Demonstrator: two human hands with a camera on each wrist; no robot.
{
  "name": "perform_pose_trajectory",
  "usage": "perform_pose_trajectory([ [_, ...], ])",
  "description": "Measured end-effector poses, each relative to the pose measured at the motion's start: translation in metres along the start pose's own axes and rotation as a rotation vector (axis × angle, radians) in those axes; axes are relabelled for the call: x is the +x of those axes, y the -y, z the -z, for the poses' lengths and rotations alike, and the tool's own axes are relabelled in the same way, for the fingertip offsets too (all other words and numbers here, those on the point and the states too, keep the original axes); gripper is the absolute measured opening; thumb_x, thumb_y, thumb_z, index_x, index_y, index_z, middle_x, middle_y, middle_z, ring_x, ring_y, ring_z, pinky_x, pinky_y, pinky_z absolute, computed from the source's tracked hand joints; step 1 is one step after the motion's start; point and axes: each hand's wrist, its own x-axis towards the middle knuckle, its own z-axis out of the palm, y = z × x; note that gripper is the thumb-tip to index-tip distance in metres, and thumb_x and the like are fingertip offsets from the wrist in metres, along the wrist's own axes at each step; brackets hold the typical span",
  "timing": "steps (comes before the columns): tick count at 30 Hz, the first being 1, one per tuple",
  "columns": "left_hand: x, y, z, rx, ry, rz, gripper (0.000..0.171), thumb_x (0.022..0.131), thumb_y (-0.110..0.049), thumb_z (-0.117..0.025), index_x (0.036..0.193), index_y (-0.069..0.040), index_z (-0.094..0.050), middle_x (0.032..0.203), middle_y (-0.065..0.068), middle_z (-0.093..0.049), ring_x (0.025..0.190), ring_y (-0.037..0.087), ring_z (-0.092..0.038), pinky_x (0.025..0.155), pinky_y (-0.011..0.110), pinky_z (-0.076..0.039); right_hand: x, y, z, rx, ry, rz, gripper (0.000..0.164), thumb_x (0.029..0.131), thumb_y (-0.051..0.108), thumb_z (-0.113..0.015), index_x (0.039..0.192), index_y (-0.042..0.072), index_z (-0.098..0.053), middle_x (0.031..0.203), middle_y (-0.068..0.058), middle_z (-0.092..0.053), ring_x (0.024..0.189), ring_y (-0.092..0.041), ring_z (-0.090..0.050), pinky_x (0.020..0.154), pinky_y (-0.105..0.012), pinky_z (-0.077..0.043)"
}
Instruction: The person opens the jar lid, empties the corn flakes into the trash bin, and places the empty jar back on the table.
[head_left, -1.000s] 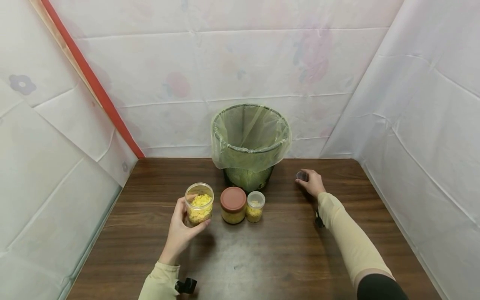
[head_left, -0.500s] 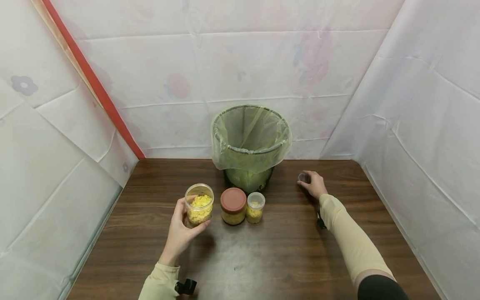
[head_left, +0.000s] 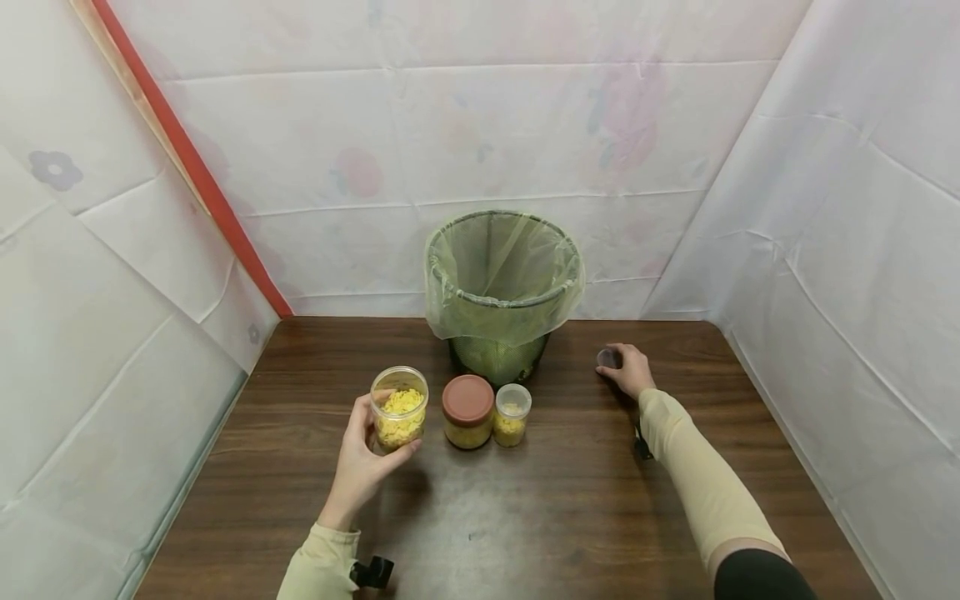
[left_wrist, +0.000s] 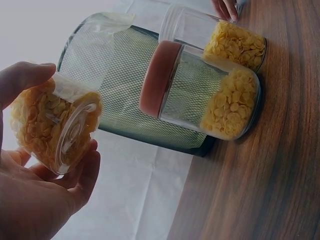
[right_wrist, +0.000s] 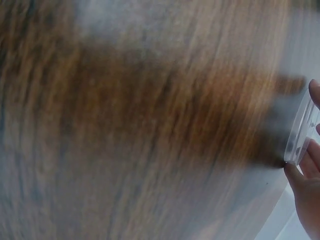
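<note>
No readable text, far as blur allows.

A makeshift booth (head_left: 840,250), its wood-grain tabletop (head_left: 540,517) walled on three sides by pale, creased, flower-printed sheets (head_left: 495,125)

You are facing a dark wood-grained desk (head_left: 510,517), where a bag-lined mesh bin (head_left: 497,360) is standing and, before it, a reddish-lidded jar (head_left: 468,412) and a smaller jar (head_left: 512,421) are standing side by side.
</note>
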Motion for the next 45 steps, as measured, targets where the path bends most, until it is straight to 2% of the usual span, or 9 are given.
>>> perform_pose_trajectory([
  [12,0.0,-0.001,-0.001,0.014,0.01,0.003,0.072,0.068,0.009,-0.078,0.13,0.0,-0.042,0.113,0.01,-0.054,0.1,0.003,-0.049,0.084,0.013,-0.041,-0.003,-0.002,0.001,0.005,-0.012,0.001,0.053,0.077,0.018,-0.078,0.121,-0.006,-0.059,0.12,-0.03,-0.057,0.112,-0.045,-0.052,0.094,-0.056,-0.041],
  [23,0.002,-0.003,-0.003,0.03,0.016,0.008,0.072,0.068,0.008,-0.079,0.129,0.002,-0.042,0.106,0.008,-0.054,0.097,0.003,-0.049,0.083,0.015,-0.041,-0.002,-0.005,0.003,0.049,-0.026,-0.008,0.056,0.081,0.025,-0.075,0.125,-0.003,-0.057,0.131,-0.03,-0.05,0.122,-0.046,-0.045,0.101,-0.057,-0.036],
  [30,0.003,-0.004,-0.004,0.026,0.016,0.015,0.072,0.067,0.007,-0.079,0.129,0.0,-0.043,0.108,0.008,-0.055,0.098,0.003,-0.05,0.086,0.013,-0.04,-0.006,0.005,0.009,0.074,-0.027,-0.003,0.052,0.084,0.023,-0.072,0.126,-0.003,-0.056,0.13,-0.028,-0.051,0.123,-0.045,-0.044,0.102,-0.058,-0.034],
  [38,0.006,-0.005,-0.004,0.011,0.015,0.013,0.072,0.067,0.008,-0.079,0.129,0.0,-0.043,0.112,0.011,-0.056,0.101,0.003,-0.05,0.086,0.013,-0.041,-0.01,0.01,0.013,0.1,-0.005,-0.023,0.049,0.091,0.023,-0.064,0.132,0.0,-0.052,0.133,-0.028,-0.046,0.123,-0.047,-0.041,0.101,-0.061,-0.033],
  [45,0.011,-0.007,-0.004,0.002,0.013,0.004,0.072,0.068,0.008,-0.078,0.13,-0.001,-0.043,0.112,0.011,-0.058,0.1,0.004,-0.052,0.085,0.016,-0.042,-0.015,0.022,0.017,0.145,-0.05,0.017,0.04,0.095,0.019,-0.058,0.131,0.003,-0.053,0.132,-0.024,-0.048,0.121,-0.042,-0.044,0.1,-0.059,-0.034],
])
